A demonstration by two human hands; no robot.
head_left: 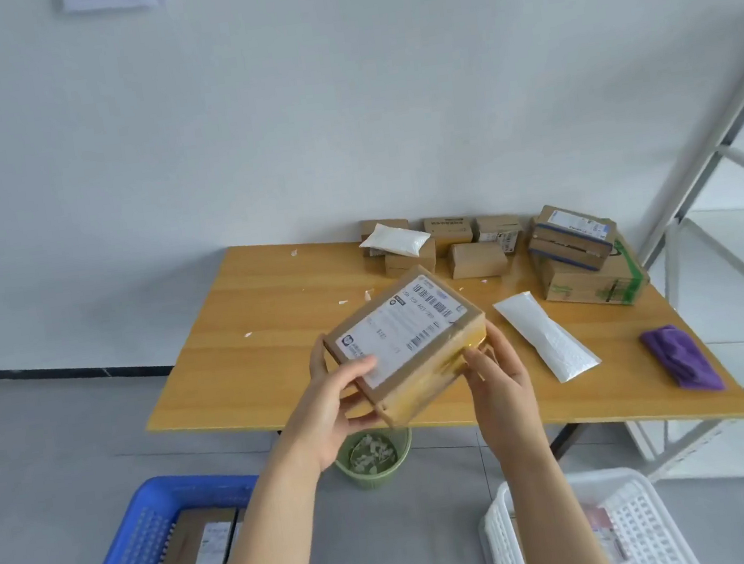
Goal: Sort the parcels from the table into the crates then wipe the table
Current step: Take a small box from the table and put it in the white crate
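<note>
The left forearm [260,530] and right forearm [529,473] rise from the bottom edge, between a blue crate [123,560] on the floor at the left, with boxed parcels in it, and a white crate [503,542] at the right.

Both reach forward to a cardboard parcel [407,338] held in the air over the near edge of the bench [246,344], tilted, its shipping label facing up. The left grip [338,403] clasps the near left end, thumb lying across the label, fingers wrapped beneath. The right grip [498,374] is curled against the taped right end.

On the bench a white padded mailer [545,335] lies just right of the hands, a purple cloth [682,358] near the right edge, and a cluster of small boxes [477,259] along the wall. Paper scraps [247,334] dot the wood. A green bin [373,457] stands under the bench.
</note>
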